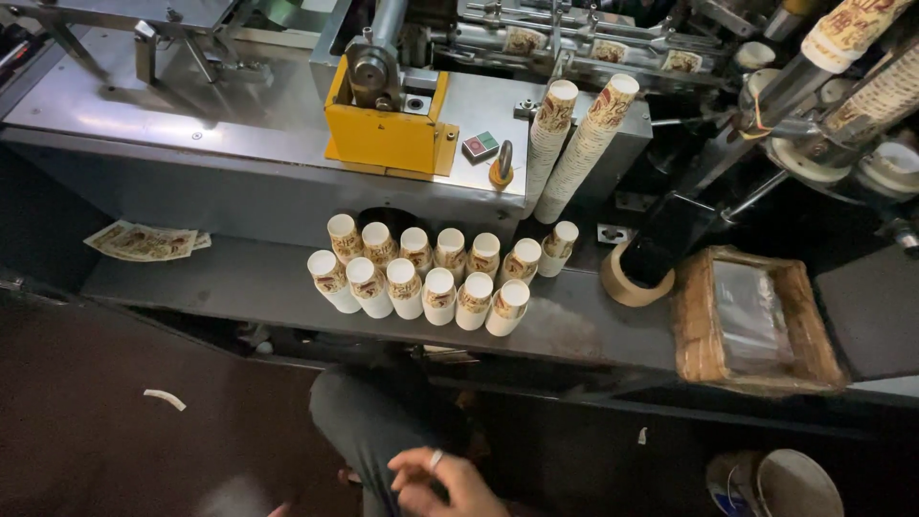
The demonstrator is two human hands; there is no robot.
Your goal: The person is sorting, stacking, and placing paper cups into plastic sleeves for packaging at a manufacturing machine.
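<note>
The grey shelf [239, 282] across the middle of the frame lies bare along its left stretch, between the flat printed paper blanks [144, 242] at far left and the two rows of paper cup stacks [431, 278] at centre, so a hand could come in there from below. The cup rows block the centre, with the machine's steel front wall [268, 196] close behind them. Right of the rows a narrow bare strip runs to the tape roll [632, 278] and the brown tray of plastic bags [751, 321]. Two tall leaning cup stacks [574, 144] and the yellow housing [388, 129] crowd the deck above. The one hand [445, 483] in view sits at the bottom centre, well apart from the shelf.
</note>
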